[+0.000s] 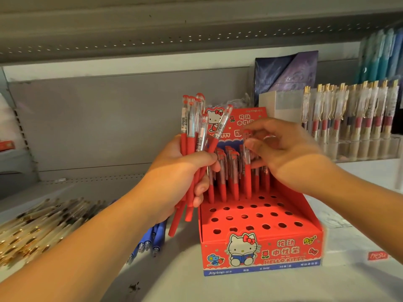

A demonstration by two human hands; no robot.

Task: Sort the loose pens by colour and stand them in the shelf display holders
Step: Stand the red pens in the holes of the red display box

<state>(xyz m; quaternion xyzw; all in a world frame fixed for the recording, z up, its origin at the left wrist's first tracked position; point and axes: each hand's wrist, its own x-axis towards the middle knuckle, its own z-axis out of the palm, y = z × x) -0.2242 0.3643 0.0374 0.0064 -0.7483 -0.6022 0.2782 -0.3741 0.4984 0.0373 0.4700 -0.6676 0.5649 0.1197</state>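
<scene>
My left hand (185,177) grips a bunch of red pens (192,125) upright, tips down, just left of the red display holder (257,249). The holder is a cardboard box with rows of round holes; its back rows hold several red pens (226,171) standing, and the front rows are open holes. My right hand (285,155) reaches over the back of the holder and pinches the top of one red pen (247,171) standing in a hole. Loose blue pens (152,240) lie on the shelf under my left forearm.
A heap of clear gold-trimmed pens (39,223) lies at the left on the shelf. A clear rack of gold-clipped pens (353,118) stands at the back right, with a dark purple package (285,73) behind the holder. The upper shelf (174,29) hangs low overhead.
</scene>
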